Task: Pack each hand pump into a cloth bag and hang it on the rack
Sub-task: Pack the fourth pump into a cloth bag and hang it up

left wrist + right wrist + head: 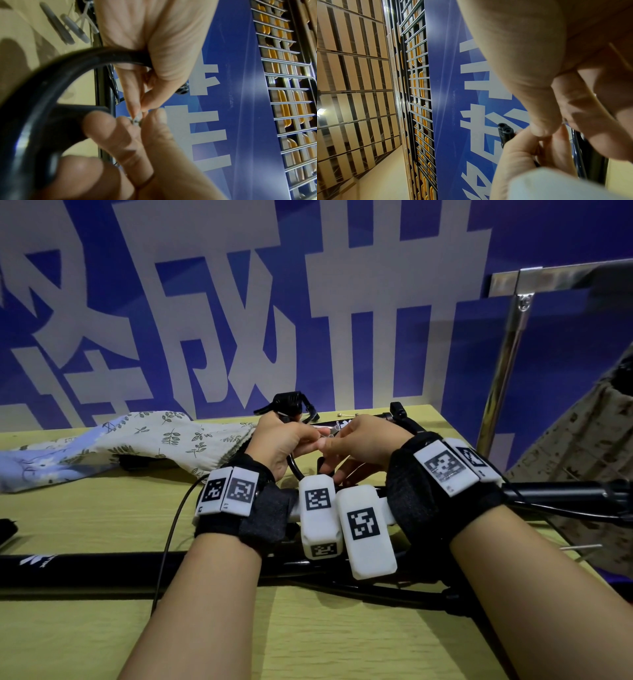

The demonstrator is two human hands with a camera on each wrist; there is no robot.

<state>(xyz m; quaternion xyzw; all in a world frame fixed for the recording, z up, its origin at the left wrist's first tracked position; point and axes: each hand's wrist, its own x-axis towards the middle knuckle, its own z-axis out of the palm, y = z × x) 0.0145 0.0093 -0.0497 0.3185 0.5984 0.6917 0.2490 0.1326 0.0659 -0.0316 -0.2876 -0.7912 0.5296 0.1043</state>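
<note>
Backing the whole scene, a blue banner (513, 241) with large pale characters stands behind a yellow-green table (102, 508). At the right edge a shiny metal rack (510, 344) rises from the table's far side, and a brown patterned cloth bag (589, 440) hangs by it.

One black hand pump (85, 571) lies lengthwise across the near part of the table, under both forearms. A second black pump (565, 493) shows at the right, behind the right wrist; how far it runs cannot be told. A floral cloth bag (144, 440) lies flat at the left rear of the table, its mouth toward the hands.

Both hands meet above the table centre, each wrist strapped with white marker blocks. Left hand (284, 443): fingers curled, thumb and fingertips pinching a small pale fitting (136, 119). A black hose (51, 75) loops beside it, touching the lower fingers. Right hand (366, 440): fingers curled, tips pinching the same small fitting from the opposite side, with the hose passing under its palm. A black twin-hole pump head (505, 130) pokes out above the hands. Two small metal needles (344, 414) rest on the table behind the hands.
</note>
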